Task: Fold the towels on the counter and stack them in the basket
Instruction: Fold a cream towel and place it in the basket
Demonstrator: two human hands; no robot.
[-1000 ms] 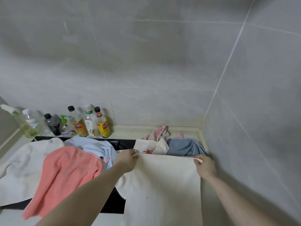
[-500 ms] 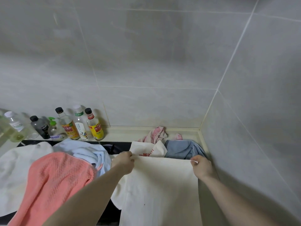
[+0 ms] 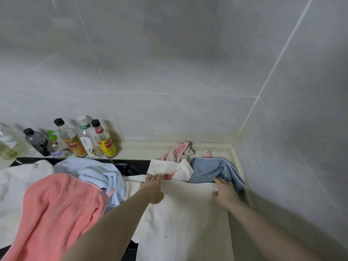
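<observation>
Both the left hand (image 3: pixel 153 189) and right hand (image 3: pixel 225 193) press flat-fingered, apparently ungripping, on the cream towel (image 3: pixel 184 223) spread over the bench (image 3: pixel 131 147); sliding could rumple its far edge against the blue towel (image 3: pixel 209 169).

A large cream towel (image 3: pixel 180 223) lies flat on the counter's right side, with both hands at its far edge: left hand (image 3: pixel 153 189), right hand (image 3: pixel 225 194). Behind it lie a folded white printed cloth (image 3: pixel 169 169), a crumpled blue towel (image 3: pixel 211 169) to the right, and a pink-and-white rag (image 3: pixel 178 150) by the wall. To the left lies a coral waffle-knit towel (image 3: pixel 56 213) over a pale blue towel (image 3: pixel 98 174), with a row of bottles (image 3: pixel 84 140) behind.
</observation>
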